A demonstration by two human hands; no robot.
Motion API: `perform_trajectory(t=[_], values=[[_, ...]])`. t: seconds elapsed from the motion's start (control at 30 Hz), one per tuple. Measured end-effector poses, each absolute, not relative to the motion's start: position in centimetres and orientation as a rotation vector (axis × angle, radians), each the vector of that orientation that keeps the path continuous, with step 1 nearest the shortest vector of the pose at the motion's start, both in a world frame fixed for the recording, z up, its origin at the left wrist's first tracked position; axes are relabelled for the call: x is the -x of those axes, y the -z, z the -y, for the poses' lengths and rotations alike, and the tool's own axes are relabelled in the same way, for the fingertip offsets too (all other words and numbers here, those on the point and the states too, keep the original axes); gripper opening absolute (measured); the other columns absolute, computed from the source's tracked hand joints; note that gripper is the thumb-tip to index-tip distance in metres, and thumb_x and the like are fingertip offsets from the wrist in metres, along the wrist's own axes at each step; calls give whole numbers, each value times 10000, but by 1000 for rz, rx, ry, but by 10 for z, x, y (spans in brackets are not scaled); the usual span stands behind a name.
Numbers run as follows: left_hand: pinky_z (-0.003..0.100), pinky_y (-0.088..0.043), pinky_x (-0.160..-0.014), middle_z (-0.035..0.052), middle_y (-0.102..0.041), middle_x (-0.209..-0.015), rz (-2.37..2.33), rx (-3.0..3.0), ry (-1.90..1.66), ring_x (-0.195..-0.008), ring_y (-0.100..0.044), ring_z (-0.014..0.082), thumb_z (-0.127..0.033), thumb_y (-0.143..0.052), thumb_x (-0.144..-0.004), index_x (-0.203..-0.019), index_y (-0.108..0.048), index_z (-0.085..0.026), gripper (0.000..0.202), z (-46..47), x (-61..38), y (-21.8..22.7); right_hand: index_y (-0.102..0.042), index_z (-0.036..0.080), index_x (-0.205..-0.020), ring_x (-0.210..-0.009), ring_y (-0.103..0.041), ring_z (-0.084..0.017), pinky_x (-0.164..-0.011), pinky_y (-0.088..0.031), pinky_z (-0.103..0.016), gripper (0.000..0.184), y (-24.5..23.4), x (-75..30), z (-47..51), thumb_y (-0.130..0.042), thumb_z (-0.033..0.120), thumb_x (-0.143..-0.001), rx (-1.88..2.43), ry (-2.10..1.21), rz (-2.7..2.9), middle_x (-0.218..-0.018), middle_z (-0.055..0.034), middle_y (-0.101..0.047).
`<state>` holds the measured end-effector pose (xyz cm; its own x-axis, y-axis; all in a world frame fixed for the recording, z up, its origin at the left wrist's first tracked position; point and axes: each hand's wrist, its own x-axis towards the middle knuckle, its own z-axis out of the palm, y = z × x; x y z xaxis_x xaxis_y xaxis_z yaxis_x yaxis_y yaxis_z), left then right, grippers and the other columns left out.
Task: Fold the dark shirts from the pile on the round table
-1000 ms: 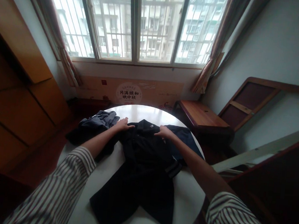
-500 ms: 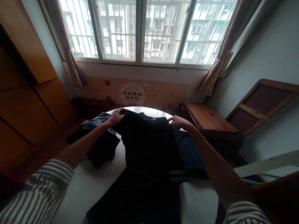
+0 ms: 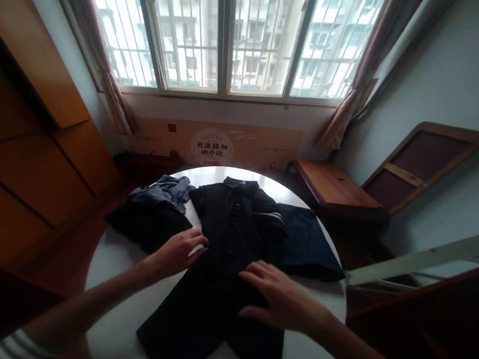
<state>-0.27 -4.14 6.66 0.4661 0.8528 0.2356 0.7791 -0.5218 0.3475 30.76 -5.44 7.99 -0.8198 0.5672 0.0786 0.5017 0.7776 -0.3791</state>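
A black collared shirt lies spread on the round white table, its collar toward the window. My left hand rests at the shirt's left edge about halfway down, fingers stretched out and touching the cloth. My right hand lies flat on the lower middle of the shirt, fingers spread, holding nothing.
A crumpled grey-blue garment over dark cloth sits at the table's left. A dark blue folded piece lies at the right. A wooden bench stands beyond the table, a wooden cabinet at the left, and a window ahead.
Both hands let go of the shirt's shoulders near the collar and drew back toward me. The shirt now lies flat, and the hands rest open on its middle.
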Motion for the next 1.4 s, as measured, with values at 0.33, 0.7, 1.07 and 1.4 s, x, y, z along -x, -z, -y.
perform_trajectory(t=[0.33,0.7,1.07,1.4], values=[[297,-437,-726,74,-677,-851,-1839,-2082,-209,-833,-651,223,-406,-536,-919,-828,-625,-183,256,75,8,-35,-589,185,-1092,-1124,-545,-240,-1114,-348,-497,505,-60,-334,87,-485,-13,-639,821,-696,2604,-1154,-102,-598],[274,-386,-602,46,-681,-797,-1956,-2002,43,-724,-644,207,-390,-570,-877,-823,-634,-189,217,94,54,-89,-607,199,-759,-676,-597,-167,-673,-508,-285,205,-66,-408,58,-449,166,-886,1061,-588,2330,-740,-31,-609],[377,-417,-1048,172,-557,-1367,-1827,-2391,-200,-1248,-547,278,-336,-413,-999,-1305,-577,-134,402,-72,-58,-52,-630,203,-1249,-1044,-633,-276,-859,-496,-331,416,-91,-327,-88,-621,231,-834,1724,-160,2344,-1149,-121,-673],[510,-234,-1164,189,-245,-1606,-2082,-2275,-128,-1479,-207,362,-529,-281,-997,-1536,-317,-131,672,-89,-56,-2,-582,-27,-1211,-1002,-651,-317,-811,-474,-344,386,-122,-416,-105,-422,129,-896,2216,-14,1634,-1100,-287,-640]])
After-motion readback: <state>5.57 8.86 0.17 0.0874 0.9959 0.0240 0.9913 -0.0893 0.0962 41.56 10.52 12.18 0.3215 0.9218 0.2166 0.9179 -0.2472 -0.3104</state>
